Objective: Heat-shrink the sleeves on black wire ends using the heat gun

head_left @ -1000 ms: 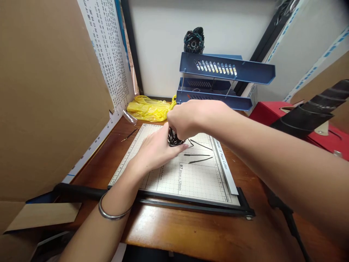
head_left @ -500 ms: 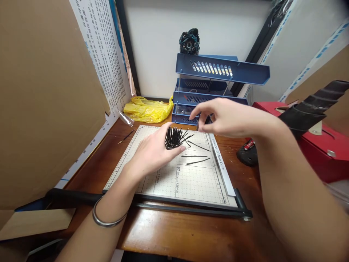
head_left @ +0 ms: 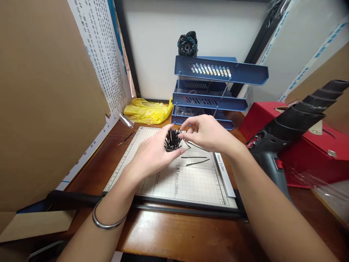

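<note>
Left hand (head_left: 152, 154): wrapped around bundle of thin black sticks (head_left: 172, 140), held upright at frame centre so the ends stay gathered.
Right hand (head_left: 208, 133): fingertips pinched on one stick at the bundle's top edge.
Loose sticks (head_left: 195, 160): flat on paper cutter (head_left: 188, 182), just right of bundle.
Upper centre: blue trays (head_left: 218, 71); yellow bag (head_left: 147, 111) left of them.

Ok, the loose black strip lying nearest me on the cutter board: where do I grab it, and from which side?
Probably pinch the strip near its right end, coming from above on the right. It lies flat on the board, apart from the bundle in the left hand, with bare board around that end.
</note>
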